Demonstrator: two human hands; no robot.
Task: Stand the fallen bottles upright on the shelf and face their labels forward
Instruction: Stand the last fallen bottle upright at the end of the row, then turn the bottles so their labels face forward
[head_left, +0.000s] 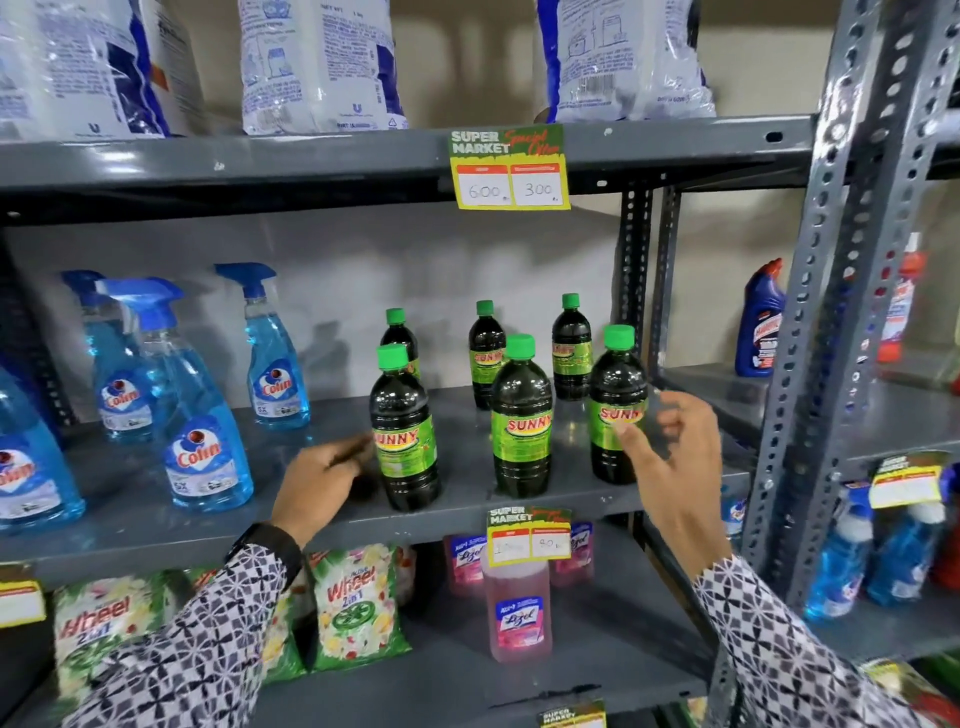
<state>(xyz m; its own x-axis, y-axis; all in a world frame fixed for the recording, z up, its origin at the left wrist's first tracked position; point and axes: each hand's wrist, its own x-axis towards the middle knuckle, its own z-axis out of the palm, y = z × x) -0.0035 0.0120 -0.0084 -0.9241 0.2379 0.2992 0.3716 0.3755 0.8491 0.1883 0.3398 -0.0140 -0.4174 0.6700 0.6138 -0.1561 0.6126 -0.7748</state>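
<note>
Several dark bottles with green caps and green "SUNNY" labels stand upright on the grey middle shelf (467, 512). The front row has a left bottle (404, 431), a middle bottle (521, 415) and a right bottle (617, 405), all with labels facing forward. Three more stand behind them, such as the one at the back centre (487, 353). My left hand (322, 480) rests low on the shelf just left of the left front bottle, fingers loosely curled, holding nothing. My right hand (670, 457) hovers open beside the right front bottle, with the thumb near its label.
Blue Colin spray bottles (202, 415) stand on the left of the same shelf. White detergent bags (317, 62) sit on the shelf above. Below are Wheel packs (358, 603) and a pink Lizol bottle (517, 608). A perforated steel upright (831, 312) stands at the right.
</note>
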